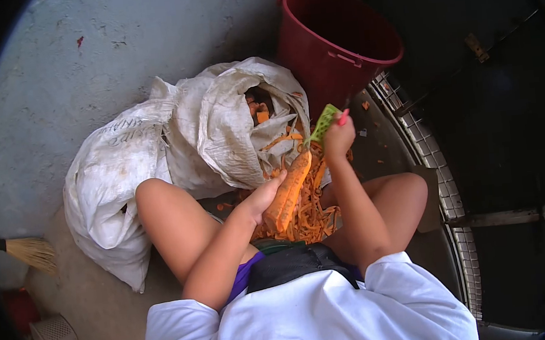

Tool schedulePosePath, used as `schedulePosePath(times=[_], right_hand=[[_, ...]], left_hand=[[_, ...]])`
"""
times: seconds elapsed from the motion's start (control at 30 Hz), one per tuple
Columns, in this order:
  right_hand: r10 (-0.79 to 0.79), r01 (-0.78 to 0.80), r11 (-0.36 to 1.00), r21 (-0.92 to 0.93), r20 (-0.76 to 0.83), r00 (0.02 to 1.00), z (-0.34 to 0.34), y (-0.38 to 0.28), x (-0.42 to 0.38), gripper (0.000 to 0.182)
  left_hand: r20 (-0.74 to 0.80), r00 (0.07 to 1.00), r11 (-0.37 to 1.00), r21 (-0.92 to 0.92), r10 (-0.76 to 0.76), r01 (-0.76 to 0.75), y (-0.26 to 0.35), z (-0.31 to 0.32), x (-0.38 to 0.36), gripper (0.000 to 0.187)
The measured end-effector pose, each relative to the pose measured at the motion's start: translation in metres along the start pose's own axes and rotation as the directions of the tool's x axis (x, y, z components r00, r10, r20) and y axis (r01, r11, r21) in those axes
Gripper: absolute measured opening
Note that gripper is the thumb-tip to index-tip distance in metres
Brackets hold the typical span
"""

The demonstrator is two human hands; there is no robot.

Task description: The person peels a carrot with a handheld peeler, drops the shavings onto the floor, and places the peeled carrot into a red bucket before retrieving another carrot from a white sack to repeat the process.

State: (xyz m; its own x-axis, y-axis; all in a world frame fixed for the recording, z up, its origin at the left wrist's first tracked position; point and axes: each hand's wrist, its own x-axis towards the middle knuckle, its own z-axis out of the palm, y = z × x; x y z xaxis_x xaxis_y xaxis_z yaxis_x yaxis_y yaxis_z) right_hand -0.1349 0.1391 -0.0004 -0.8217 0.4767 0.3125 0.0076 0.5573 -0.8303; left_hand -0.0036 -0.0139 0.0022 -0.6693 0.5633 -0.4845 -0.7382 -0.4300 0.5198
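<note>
In my left hand (265,200) is a long, thick orange carrot (290,191) with brownish patches of skin, slanting up and away from my lap. My fingers wrap its lower left side. My right hand (338,139) is closed round a peeler (325,124) with a light green, perforated body and a pink part by the thumb. The peeler's lower end is right at the carrot's far tip. Below and behind the carrot, orange peelings (315,215) lie heaped between my legs.
A white woven sack (229,119) lies open ahead, with orange pieces inside. Another full white sack (113,164) leans on its left. A dark red bucket (314,56) stands behind. On the left are a broom (30,252) and a perforated basket (55,338). A wire-mesh edge (438,175) runs along the right.
</note>
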Motion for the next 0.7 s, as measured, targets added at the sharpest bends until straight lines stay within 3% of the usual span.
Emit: schedulePosePath(times=[0.03,0.07,0.13,0.2,0.23,0.27,0.33,0.37,0.43,0.47,0.53,0.6,0.7], right_hand=[[-0.056,0.044,0.995,-0.091,-0.126,0.99,0.006,0.018,0.017,0.03],[-0.014,-0.003,0.995,-0.1,-0.169,0.986,0.005,0.023,0.026,0.029],[0.098,-0.093,0.99,0.105,-0.039,0.994,-0.008,-0.005,0.023,0.025],[0.002,-0.052,0.943,0.329,0.149,0.989,0.0,-0.005,0.004,0.026],[-0.033,-0.056,0.93,0.363,0.235,0.971,-0.005,-0.024,-0.019,0.025],[-0.073,-0.063,0.915,0.398,0.317,0.946,-0.012,-0.046,-0.044,0.024],[-0.128,-0.037,0.933,0.358,0.427,0.895,-0.017,-0.059,-0.078,0.018],[-0.144,0.023,0.965,0.263,0.452,0.88,-0.019,-0.062,-0.088,0.014],[-0.123,0.068,0.989,0.129,0.48,0.869,-0.018,-0.059,-0.093,0.008],[-0.14,0.098,0.988,0.119,0.423,0.895,-0.014,-0.053,-0.089,0.008],[-0.179,0.156,0.983,0.099,0.302,0.936,-0.002,-0.04,-0.069,0.009],[-0.079,0.077,0.997,0.018,0.137,0.987,0.006,-0.025,-0.022,0.014],[0.071,-0.074,0.997,-0.034,-0.093,0.993,0.009,-0.006,0.035,0.022]], left_hand=[[0.016,1.0,1.0,-0.022,0.016,-0.016,0.003,0.002,-0.002,0.044],[0.032,0.999,0.999,-0.043,0.033,-0.032,0.006,0.004,-0.005,0.044],[0.001,0.998,0.986,-0.156,0.059,-0.058,0.011,0.001,-0.004,0.045],[0.024,0.996,0.976,-0.203,0.085,-0.079,0.005,-0.024,0.011,0.045],[-0.143,0.988,0.983,-0.163,0.056,-0.08,0.009,-0.018,0.009,0.044],[-0.175,0.98,0.969,-0.205,0.1,-0.135,0.008,-0.013,0.01,0.043],[-0.242,0.954,0.929,-0.279,0.179,-0.245,0.008,-0.004,0.012,0.041],[-0.153,0.973,0.935,-0.283,0.175,-0.213,0.012,-0.004,0.006,0.04],[-0.209,0.955,0.937,-0.235,0.209,-0.257,0.008,-0.004,0.011,0.04],[-0.238,0.944,0.936,-0.213,0.227,-0.279,0.006,-0.004,0.012,0.04],[-0.113,0.985,0.987,-0.074,0.132,-0.141,0.009,-0.006,0.003,0.043],[0.006,1.0,0.999,0.031,-0.011,0.011,0.005,-0.003,-0.006,0.044],[0.028,1.0,0.996,0.084,-0.003,0.0,0.007,0.007,-0.014,0.047]])
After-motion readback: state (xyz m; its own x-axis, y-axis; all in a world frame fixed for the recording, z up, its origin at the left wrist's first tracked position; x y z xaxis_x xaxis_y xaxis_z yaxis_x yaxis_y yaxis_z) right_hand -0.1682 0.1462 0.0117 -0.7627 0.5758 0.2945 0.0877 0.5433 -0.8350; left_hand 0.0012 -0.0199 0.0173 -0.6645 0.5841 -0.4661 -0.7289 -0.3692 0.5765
